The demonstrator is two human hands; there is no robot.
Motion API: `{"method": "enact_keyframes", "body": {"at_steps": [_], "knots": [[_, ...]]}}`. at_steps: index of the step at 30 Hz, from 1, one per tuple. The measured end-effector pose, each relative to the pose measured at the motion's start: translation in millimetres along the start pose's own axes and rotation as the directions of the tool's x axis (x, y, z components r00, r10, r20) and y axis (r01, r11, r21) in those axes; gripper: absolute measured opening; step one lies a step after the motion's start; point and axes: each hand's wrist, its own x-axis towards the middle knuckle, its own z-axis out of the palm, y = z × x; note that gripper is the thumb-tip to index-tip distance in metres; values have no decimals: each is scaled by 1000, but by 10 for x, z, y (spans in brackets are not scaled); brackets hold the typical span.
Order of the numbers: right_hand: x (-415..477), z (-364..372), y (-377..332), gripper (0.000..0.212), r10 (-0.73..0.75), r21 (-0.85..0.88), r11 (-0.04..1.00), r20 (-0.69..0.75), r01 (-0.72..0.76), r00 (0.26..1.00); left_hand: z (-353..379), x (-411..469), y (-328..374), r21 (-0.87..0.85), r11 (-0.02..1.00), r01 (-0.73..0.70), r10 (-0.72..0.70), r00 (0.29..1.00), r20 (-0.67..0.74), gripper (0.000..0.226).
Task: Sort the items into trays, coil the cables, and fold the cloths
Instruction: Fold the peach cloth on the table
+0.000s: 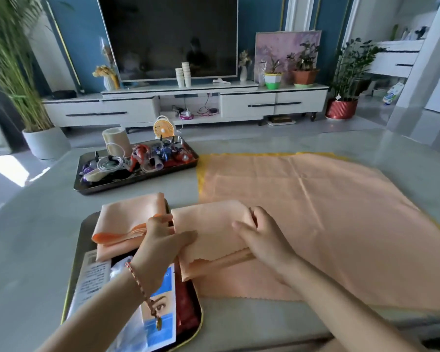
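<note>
A folded peach cloth (pixel 214 232) lies at the near tray's right edge, partly over a spread peach cloth (pixel 315 212). My left hand (pixel 160 240) grips the folded cloth's left side. Its right side is pinched by my right hand (pixel 259 237). The near tray (pixel 85 235) holds another folded peach cloth (pixel 127 219), printed packets (pixel 92 278) and something red. Under the spread cloth a yellow cloth (pixel 201 174) shows at the edges. The far dark tray (pixel 137 181) holds a coiled white cable (pixel 109 163) and several small toys.
A small orange fan (pixel 164 128) and a beige roll (pixel 116 141) stand behind the far tray. Beyond the table are a white TV cabinet (pixel 188 102), a television and potted plants. Bare tabletop lies to the left (pixel 31 237).
</note>
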Motion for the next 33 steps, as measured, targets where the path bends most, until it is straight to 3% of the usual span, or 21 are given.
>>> {"method": "enact_keyframes", "body": {"at_steps": [4,7,9,11,14,21,23,27,30,33], "knots": [[226,552,-423,38,-68,-9,998,108,69,992,-541,102,200,108,972,-208,228,942,-246,39],[390,957,-652,41,-234,-148,957,112,249,966,-837,304,304,332,912,-239,340,894,-292,26],[478,1270,-730,43,-257,-239,929,140,284,956,-1055,491,310,495,842,-212,397,866,-304,28],[545,1484,-646,43,-213,-345,901,172,262,962,-1177,666,175,662,741,-113,388,876,-285,35],[622,1656,-339,38,-175,-637,724,200,263,964,-1263,770,-182,895,445,43,300,934,-195,41],[798,1637,-76,43,-26,-626,749,299,217,954,-1299,858,-312,955,268,123,163,972,-171,51],[796,1599,-117,44,-3,-573,796,320,196,947,-1276,826,-267,956,274,107,180,971,-160,51],[686,1401,-230,49,-104,-280,941,301,192,948,-1360,637,-175,900,432,63,248,951,-185,58],[567,1175,-205,51,-26,-302,947,259,107,966,-1468,419,-193,843,538,13,240,956,-167,66],[445,1044,-159,35,96,-365,931,301,21,949,-1582,262,-245,792,604,93,117,972,-203,67]]}}
